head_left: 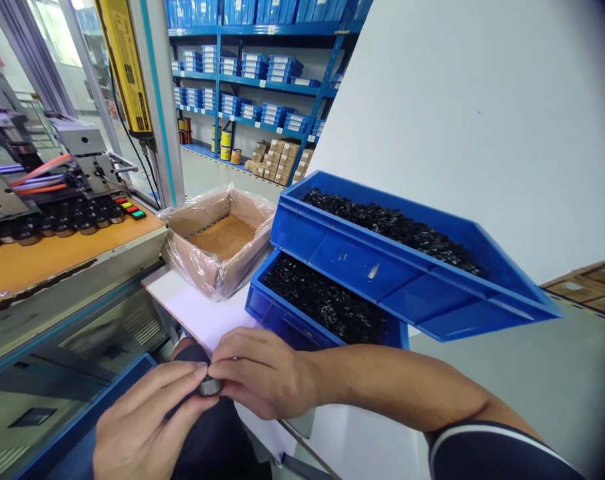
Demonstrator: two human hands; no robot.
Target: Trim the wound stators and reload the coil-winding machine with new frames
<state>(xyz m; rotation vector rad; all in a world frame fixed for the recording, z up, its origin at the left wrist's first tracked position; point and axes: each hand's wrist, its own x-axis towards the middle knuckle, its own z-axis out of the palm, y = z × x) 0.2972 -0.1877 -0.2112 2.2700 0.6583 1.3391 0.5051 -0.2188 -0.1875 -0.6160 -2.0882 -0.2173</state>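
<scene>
A small round silver metal part [210,386] is held in front of my lap, mostly covered by fingers. My left hand [150,413] grips it from the left between thumb and fingertips. From the right, my right hand [262,373] is closed at the same part, its fingertips on the top and its thumb at the side. Whatever else may lie between the fingertips is hidden. Just beyond my right hand stands a lower blue bin [262,312] full of small black parts [327,303].
An upper blue bin [342,257] of black parts rests tilted over the lower one. Left of them is a plastic-lined cardboard box [197,260] on the white table [182,300]. A machine bench [107,243] with a row of round parts stands at left; shelves [277,83] stand behind.
</scene>
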